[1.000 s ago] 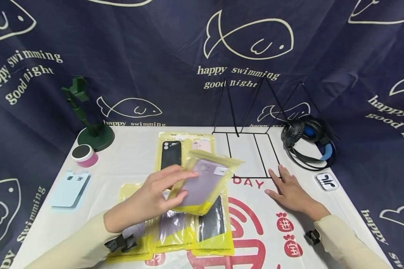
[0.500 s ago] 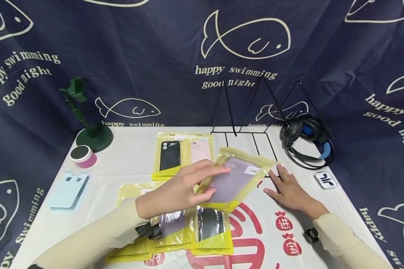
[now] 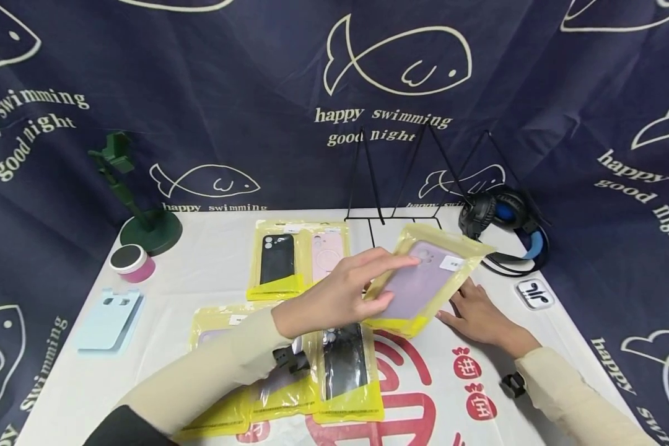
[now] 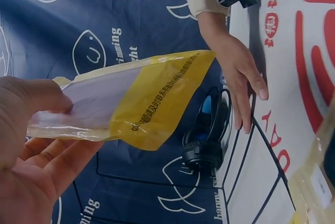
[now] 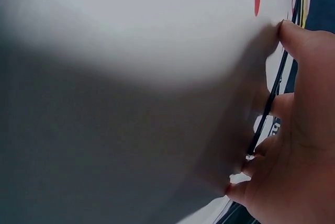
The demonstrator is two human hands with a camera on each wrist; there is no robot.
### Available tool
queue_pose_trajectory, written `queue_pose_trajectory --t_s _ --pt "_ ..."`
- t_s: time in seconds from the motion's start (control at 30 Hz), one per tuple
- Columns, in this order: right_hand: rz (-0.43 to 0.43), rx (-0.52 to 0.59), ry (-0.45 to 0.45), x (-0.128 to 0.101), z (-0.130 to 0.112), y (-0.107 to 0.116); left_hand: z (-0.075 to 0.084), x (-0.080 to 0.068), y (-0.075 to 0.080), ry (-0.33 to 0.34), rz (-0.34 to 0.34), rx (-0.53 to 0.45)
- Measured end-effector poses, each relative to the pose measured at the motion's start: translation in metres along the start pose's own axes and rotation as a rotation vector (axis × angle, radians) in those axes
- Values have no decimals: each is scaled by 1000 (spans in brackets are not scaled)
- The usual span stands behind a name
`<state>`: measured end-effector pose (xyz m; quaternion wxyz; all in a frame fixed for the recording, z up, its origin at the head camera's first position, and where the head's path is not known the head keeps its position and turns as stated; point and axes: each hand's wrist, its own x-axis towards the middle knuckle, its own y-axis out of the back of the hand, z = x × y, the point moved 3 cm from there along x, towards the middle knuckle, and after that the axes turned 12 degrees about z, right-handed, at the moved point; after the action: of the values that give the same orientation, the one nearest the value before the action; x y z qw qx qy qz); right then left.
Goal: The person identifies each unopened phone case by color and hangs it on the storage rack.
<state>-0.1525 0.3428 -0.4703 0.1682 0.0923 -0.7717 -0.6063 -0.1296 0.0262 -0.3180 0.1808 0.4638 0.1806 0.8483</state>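
My left hand [image 3: 348,291] pinches a yellow-edged clear pouch with a purple phone case [image 3: 420,288] inside, thumb on one face and fingers on the other. The pouch is tilted in the air, over the front of a black wire rack [image 3: 393,217], part of which it hides. In the left wrist view the pouch's yellow end [image 4: 152,98] points away from the palm. My right hand [image 3: 479,316] rests on the table with fingers spread at the rack's front right corner. The right wrist view shows its fingers [image 5: 301,41] beside a rack wire [image 5: 268,106].
Pouches with a black case [image 3: 277,260] and a pink case [image 3: 327,254] lie behind several more pouches [image 3: 345,371]. Headphones [image 3: 479,214] and a white square case [image 3: 535,294] are right; a green stand [image 3: 150,232], pink jar [image 3: 136,267] and light blue holder [image 3: 106,322] are left.
My left hand has carried the purple case's pouch rightward and a little away, from over the other pouches to the rack. The right hand has stayed at the rack's corner.
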Motion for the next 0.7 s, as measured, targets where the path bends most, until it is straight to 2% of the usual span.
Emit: queue_pose_trajectory --t_s 0.23,0.43,0.7 --pt "-62 21 13 5 0 6 -11 19 -14 60 32 0" --pt "-87 47 14 6 0 10 -15 34 -25 140 60 -55" --pt "-78 47 20 5 1 9 -15 38 -34 160 48 -61"
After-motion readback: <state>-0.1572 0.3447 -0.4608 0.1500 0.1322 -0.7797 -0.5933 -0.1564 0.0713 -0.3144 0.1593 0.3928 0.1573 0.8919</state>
